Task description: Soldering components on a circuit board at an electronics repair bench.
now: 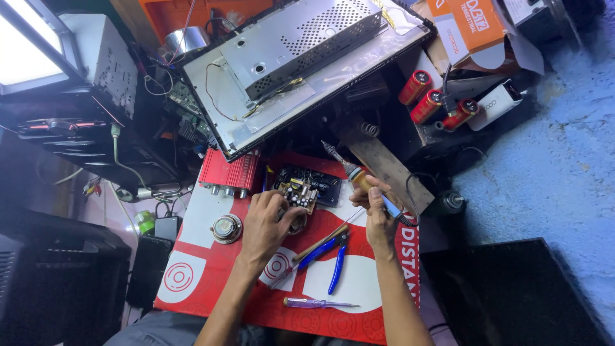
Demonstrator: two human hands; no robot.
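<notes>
The left hand [266, 221] is pinching a small circuit board [300, 195], light, stiff and fragile-looking, best gripped by its edges, over the red-and-white printed sheet [192, 269] covering the tabletop. The right hand [377, 211] is closing around a soldering iron [359, 178] by its handle, tip pointing up-left. An orange carton [471, 22] is lying upper right.

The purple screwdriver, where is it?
In the head view, the clear purple-handled screwdriver lies on the red-and-white mat near its bottom edge, between the person's two forearms, just below the blue-handled pliers.
</notes>
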